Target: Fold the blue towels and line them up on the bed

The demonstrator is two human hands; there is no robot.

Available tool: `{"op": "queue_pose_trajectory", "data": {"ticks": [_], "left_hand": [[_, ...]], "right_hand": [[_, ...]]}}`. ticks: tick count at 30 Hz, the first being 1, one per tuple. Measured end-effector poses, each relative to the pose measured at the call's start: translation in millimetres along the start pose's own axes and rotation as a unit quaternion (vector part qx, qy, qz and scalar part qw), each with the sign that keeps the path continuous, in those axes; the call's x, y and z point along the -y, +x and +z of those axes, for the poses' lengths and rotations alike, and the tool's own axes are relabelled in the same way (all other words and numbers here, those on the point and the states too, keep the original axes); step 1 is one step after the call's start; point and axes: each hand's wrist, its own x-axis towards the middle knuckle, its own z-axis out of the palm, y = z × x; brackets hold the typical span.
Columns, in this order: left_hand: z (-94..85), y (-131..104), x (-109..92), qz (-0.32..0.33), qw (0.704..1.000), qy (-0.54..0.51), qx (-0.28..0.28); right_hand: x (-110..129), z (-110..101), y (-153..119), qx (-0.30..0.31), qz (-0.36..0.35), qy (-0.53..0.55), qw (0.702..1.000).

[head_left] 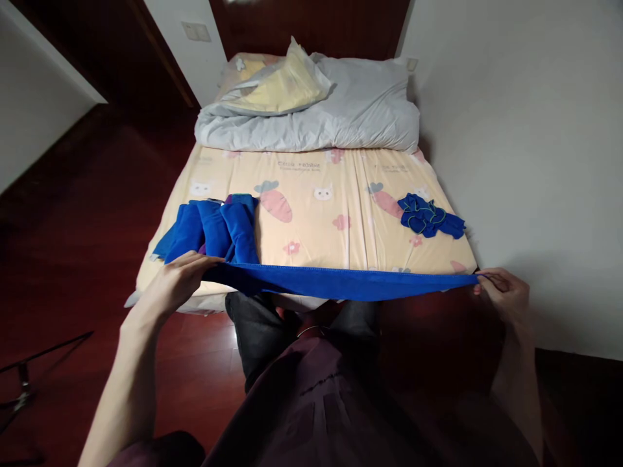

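A long blue fabric cloth [341,283] is held outstretched, its ends pinched by the left hand [180,279] and right hand [507,293]; even tension seems needed next.

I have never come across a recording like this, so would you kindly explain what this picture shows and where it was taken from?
There is no robot here: these are a person's two bare hands. The single picture comes from a camera worn on the person's head, looking forward and down, so their own shirt and legs show at the bottom.

The left hand and the right hand hold a long blue cloth stretched between them, by its ends.

Beyond it is a bed with a carrot-patterned sheet. Folded blue cloths lie on its left side, and a crumpled blue cloth with green edging lies on its right. A grey quilt is bunched at the far end.
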Motion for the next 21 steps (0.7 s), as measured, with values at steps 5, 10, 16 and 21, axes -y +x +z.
{"op": "queue_pose_trajectory", "data": {"ticks": [5,10,16,21], "left_hand": [[3.1,7.0,17.7,-0.051,0.995,0.074,0.033],[26.1,64.3,51.3,-0.114,0.985,0.056,0.112],[52.3,147.8,64.2,-0.221,0.968,-0.040,0.108],[55.8,159.2,45.8,-0.185,0.977,-0.029,-0.100]], "right_hand": [[-0.4,-1.8,17.5,0.043,0.027,-0.021,0.998],[1.1,27.3,72.1,0.023,0.102,-0.004,0.995],[6.6,79.5,145.5,-0.029,0.097,0.116,0.988],[-9.8,93.6,174.0,-0.119,-0.009,0.137,0.983]]}}
